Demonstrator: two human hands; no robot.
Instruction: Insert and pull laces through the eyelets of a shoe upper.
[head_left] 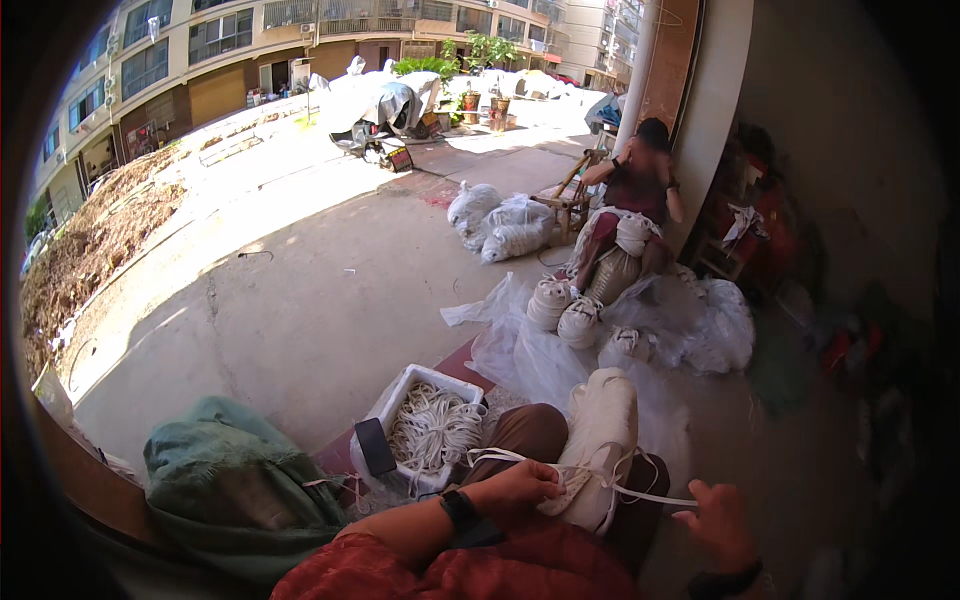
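A white cloth-wrapped bundle (601, 440) lies across my knee. My left hand (517, 487) presses on its near end, fingers closed on a white strap (500, 456) that loops over it. My right hand (722, 521) pulls the other end of that strap, stretched taut from the bundle to my fingers. A dark watch sits on each wrist.
A white foam box (384, 410) of coiled white cord with a dark phone on its rim stands left of my knee. A green cloth heap (235, 480) lies further left. Ahead, a seated person (632, 205) works among wrapped bundles (565, 305) and plastic sheeting (700, 325). White sacks (500, 225) beyond.
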